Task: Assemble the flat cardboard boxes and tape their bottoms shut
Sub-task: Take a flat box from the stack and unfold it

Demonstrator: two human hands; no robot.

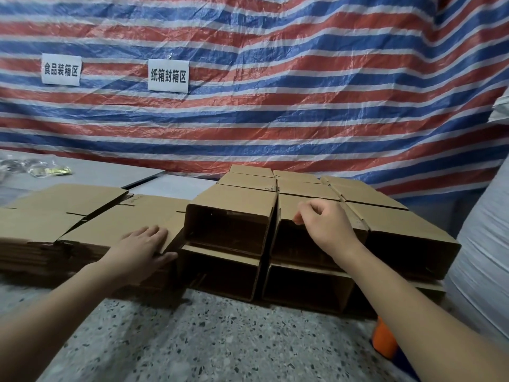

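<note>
A stack of flat cardboard boxes (115, 219) lies on the speckled floor at the left. My left hand (143, 246) rests on the top flat box near its right corner, fingers straight and thumb under the edge. Several assembled brown boxes (234, 230) lie on their sides in two layers at centre and right, open ends facing me. My right hand (327, 224) has curled fingers at the top front edge of an upper assembled box (300, 208); whether it pinches the edge I cannot tell.
A striped red, white and blue tarp (275, 106) with two paper signs hangs behind. A grey board (104, 172) with small plastic packets lies at the back left. An orange object (384, 340) stands by my right forearm. A white sack (484, 244) borders the right.
</note>
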